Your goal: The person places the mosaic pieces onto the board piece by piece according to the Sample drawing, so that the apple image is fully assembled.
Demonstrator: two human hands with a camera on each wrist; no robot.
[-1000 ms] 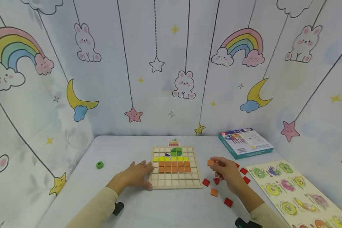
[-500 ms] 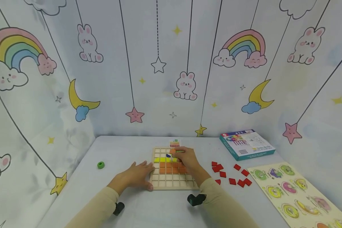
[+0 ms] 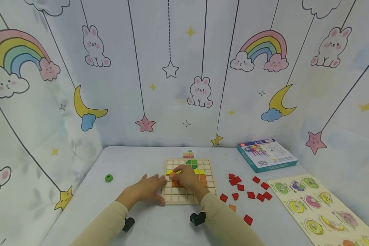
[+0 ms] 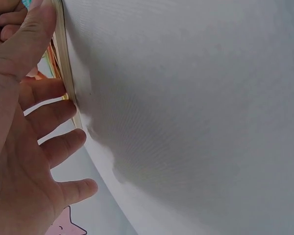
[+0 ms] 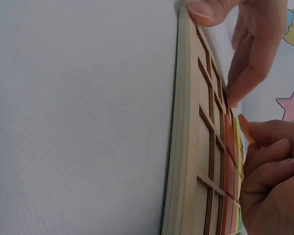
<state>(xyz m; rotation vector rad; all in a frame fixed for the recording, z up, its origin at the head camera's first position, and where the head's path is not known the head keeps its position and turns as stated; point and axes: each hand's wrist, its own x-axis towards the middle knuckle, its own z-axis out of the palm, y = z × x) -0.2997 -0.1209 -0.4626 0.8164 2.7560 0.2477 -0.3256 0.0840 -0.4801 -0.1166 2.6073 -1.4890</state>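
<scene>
“So, what's changed?”

“The right hand (image 3: 186,176) has brought its orange tile (image 5: 245,128) from beside the red pieces (image 3: 251,195) to the left part of the wooden grid board (image 3: 173,198), near the yellow row (image 3: 199,172). It's pinched at a tilt above the cells, so I'd judge it isn't seated.”

“And the left hand (image 3: 149,189)?”

“Fingers spread wide, against the board's left edge.”

“Textures?”

“Pale wood, seemingly layered along the edge; raised strips make square cells. Most red pieces look flat and square. The bench (image 3: 160,229) wears a smooth whitish surface.”
</scene>
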